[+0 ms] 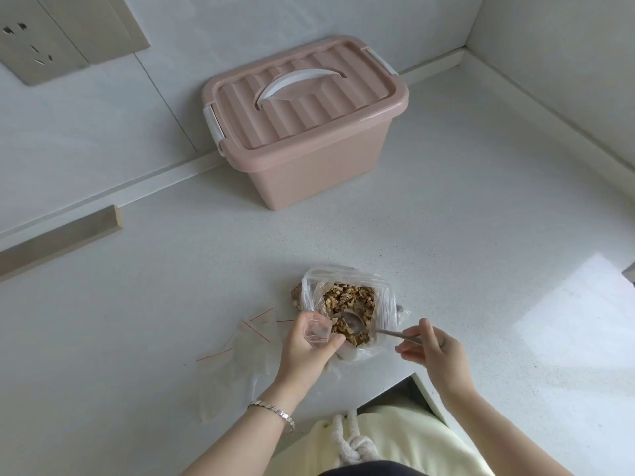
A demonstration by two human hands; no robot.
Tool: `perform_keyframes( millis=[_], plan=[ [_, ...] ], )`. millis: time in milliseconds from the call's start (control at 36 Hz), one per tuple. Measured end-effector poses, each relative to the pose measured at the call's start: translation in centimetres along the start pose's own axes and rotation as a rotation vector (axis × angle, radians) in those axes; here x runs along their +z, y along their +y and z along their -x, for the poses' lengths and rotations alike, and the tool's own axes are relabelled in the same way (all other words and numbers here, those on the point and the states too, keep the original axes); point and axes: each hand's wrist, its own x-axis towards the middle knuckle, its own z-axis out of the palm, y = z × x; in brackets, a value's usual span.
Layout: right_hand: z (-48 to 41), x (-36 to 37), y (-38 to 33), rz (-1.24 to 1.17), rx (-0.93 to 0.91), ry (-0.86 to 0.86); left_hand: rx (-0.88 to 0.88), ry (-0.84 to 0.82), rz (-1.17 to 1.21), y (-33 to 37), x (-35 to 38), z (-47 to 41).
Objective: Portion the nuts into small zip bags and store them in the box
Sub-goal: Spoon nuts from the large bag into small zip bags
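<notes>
A large clear plastic bag full of walnut pieces lies open on the white counter. My left hand grips a small clear zip bag, its mouth held open beside the big bag. My right hand holds the handle of a metal spoon, whose bowl rests on the nuts inside the big bag. A pink lidded storage box with a white handle stands shut at the back, against the wall.
Several empty small zip bags with red seal lines lie spread on the counter left of my left hand. The counter's front edge runs just below my hands. A wall socket sits at the upper left.
</notes>
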Motion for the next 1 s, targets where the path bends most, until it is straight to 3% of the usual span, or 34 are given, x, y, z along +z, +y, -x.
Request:
perform_keyframes(
  millis=[139,222,611,861,1000],
  plan=[
    [-0.6,-0.5,0.0,-0.197,0.250,-0.030,-0.016,-0.014,-0.001,-0.2,-0.2,0.0],
    [-0.6,-0.7,0.1,-0.227,0.275,-0.020,0.003,-0.016,-0.020,-0.1,-0.3,0.0],
    [0.7,-1.6,-7.0,0.011,-0.088,-0.071,0.127,0.018,-0.282,-0.6,-0.4,-0.4],
    [2.3,1.7,-9.8,0.379,-0.283,-0.164,0.138,0.021,-0.328,-0.8,0.0,-0.4],
    [3.4,3.1,-9.7,0.648,-0.535,-0.189,0.165,0.016,-0.338,-1.1,0.2,-0.6]
  ],
)
